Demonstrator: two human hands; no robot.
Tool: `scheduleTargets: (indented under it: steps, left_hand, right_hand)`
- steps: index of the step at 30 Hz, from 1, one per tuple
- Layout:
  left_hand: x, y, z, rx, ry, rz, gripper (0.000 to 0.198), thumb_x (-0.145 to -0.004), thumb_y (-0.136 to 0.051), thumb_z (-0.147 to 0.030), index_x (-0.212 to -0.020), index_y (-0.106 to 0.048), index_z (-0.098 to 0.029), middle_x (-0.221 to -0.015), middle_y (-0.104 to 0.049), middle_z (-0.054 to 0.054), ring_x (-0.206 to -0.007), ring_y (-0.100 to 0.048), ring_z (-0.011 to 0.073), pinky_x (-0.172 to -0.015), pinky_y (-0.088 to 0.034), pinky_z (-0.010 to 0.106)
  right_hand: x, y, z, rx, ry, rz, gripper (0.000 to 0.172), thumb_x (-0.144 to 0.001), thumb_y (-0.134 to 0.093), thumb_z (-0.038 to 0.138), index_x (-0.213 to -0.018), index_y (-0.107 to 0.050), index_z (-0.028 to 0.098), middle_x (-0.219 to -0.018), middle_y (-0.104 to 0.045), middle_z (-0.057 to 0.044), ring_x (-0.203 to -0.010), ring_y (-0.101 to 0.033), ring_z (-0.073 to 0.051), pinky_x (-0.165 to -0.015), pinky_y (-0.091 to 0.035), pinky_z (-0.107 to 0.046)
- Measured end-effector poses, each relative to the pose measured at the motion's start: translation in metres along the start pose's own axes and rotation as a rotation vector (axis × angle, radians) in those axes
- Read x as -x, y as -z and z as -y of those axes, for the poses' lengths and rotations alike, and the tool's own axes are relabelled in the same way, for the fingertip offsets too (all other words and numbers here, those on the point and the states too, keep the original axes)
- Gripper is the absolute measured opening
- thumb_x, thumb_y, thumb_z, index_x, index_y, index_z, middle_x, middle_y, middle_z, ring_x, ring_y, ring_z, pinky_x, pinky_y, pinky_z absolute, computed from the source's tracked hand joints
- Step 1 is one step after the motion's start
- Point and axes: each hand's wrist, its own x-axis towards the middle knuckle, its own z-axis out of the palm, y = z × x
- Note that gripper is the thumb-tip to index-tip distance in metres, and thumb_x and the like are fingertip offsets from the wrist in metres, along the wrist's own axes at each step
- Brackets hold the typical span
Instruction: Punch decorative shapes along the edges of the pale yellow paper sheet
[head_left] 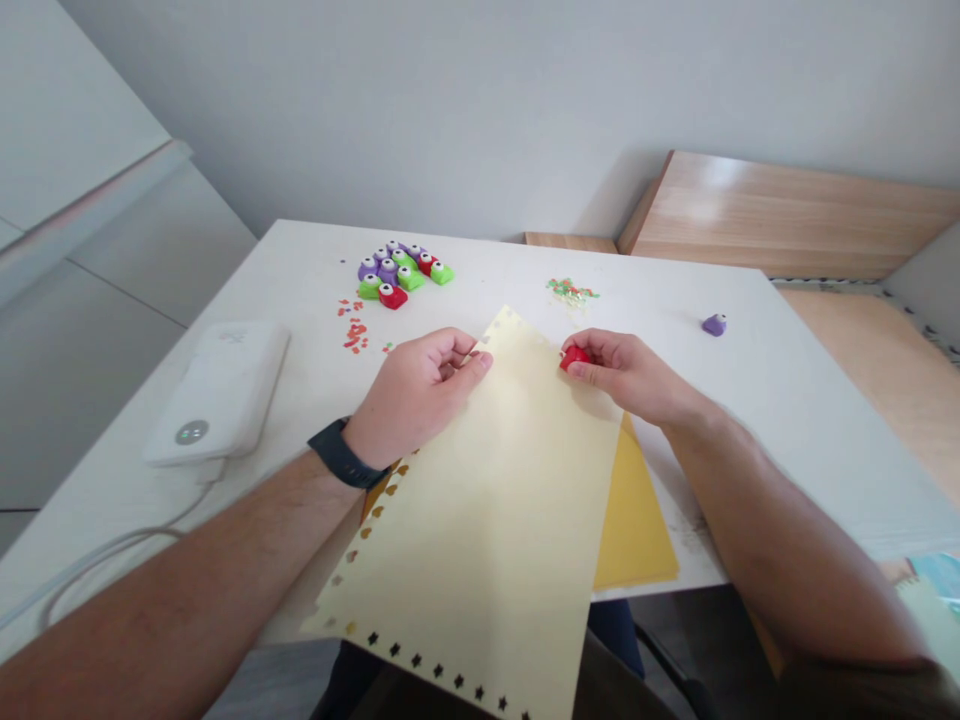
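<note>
A pale yellow sheet of paper (495,500) lies across the white table (787,400), with rows of small punched shapes along its left and near edges. My left hand (416,390) pinches the sheet's far left edge, fingers closed on it. At the sheet's far right edge my right hand (626,372) grips a small red punch (574,357). A darker yellow sheet (637,520) lies underneath.
A cluster of several purple, green and red punches (401,272) sits at the back. Red paper bits (354,332) and mixed confetti (571,291) are scattered nearby. A lone purple punch (715,324) lies right. A white device (221,390) with cable rests left. Wooden boards (787,215) lean behind.
</note>
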Motion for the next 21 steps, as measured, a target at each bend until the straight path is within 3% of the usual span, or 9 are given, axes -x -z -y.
scheduleTargets:
  steps: [9,21]
  left_hand:
    - [-0.0012,0.0003,-0.0010,-0.004,0.021,0.002,0.028,-0.092,-0.072,-0.047,-0.093,-0.069,-0.019,-0.081,-0.072,0.002,-0.063,-0.057,0.0135,-0.053,-0.038,0.023]
    - [-0.0018,0.0002,-0.0017,-0.005,0.032,-0.009,0.030,-0.092,-0.072,-0.047,-0.091,-0.067,-0.018,-0.077,-0.069,0.000,-0.061,-0.054,0.0120,-0.053,-0.037,0.023]
  right_hand:
    - [-0.0054,-0.0014,-0.0052,0.092,0.017,-0.017,0.024,-0.088,-0.074,0.041,-0.099,-0.069,0.021,-0.092,-0.068,-0.003,-0.082,-0.058,-0.019,-0.074,-0.046,-0.033]
    - [-0.0002,0.0013,0.0008,-0.025,0.001,0.026,0.030,-0.091,-0.075,0.046,-0.105,-0.071,0.021,-0.098,-0.070,-0.005,-0.086,-0.063,-0.020,-0.076,-0.050,-0.035]
